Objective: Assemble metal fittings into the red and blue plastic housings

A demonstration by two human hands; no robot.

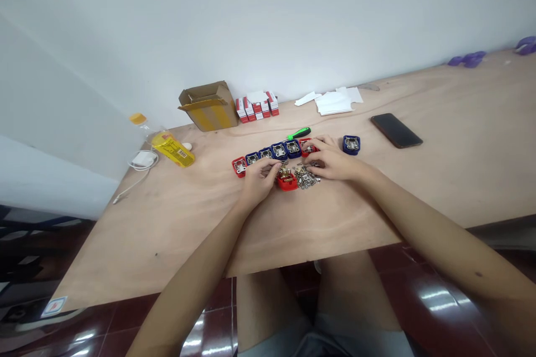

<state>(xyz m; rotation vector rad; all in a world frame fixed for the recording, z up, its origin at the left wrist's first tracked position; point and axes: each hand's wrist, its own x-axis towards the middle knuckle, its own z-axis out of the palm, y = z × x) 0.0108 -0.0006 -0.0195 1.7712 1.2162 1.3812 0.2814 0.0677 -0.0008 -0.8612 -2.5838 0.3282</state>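
Red plastic forms the small open-topped case point(287, 183) at my left hand point(258, 181), with brass-coloured metal fittings point(285, 172) showing at its top. My left thumb and fingertips close on it from its left, so I read that grip as grasping the case; from this far off I cannot tell whether they press plastic or metal. Just right of that grip lies a loose heap of small silvery and brass-coloured metal parts point(308, 177). My right hand point(334, 162) arches over it, fingers spread; whether they pinch a part I cannot tell.

To work well here, I would brace the case flat against the pale wooden tabletop point(285, 223), leaving its opening unobstructed, and lift single parts by their edges, since pieces this small likely tangle. My right fingers also reach close to the row of blue and red plastic cases point(280, 150) beyond the grip, so a low, narrow pinch seems safest.
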